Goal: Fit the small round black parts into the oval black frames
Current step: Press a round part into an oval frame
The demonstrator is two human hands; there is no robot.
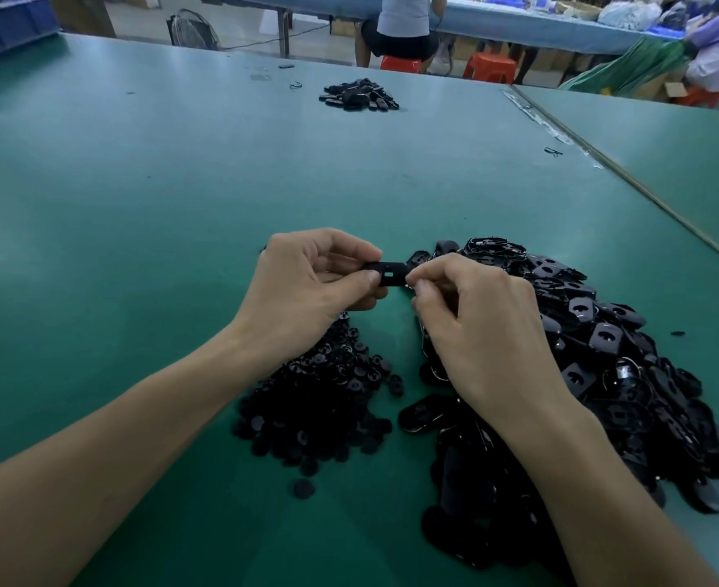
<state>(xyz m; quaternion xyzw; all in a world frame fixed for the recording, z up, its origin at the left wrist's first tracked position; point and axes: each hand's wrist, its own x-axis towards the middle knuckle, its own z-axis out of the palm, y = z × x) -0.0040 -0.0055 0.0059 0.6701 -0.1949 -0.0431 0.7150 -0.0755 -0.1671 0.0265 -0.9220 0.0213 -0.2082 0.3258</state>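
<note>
Above green matte table (180,205), left hand (307,286), right hand (476,324) pinching glossy oval frame (389,275)

2 heaps on the table (180,184) near me, 1 frame (389,275) held above them.
I see the heap of round parts (319,408) under the left hand (307,286), the heap of frames (603,374) right of it, under and beyond the right hand (476,324); both hands pinch the frame's ends. 1 loose round part (304,488) lies nearer me. A small heap (359,95) sits far back, a crate (6,23) at the far left, a second table (666,154) alongside on the right.
</note>
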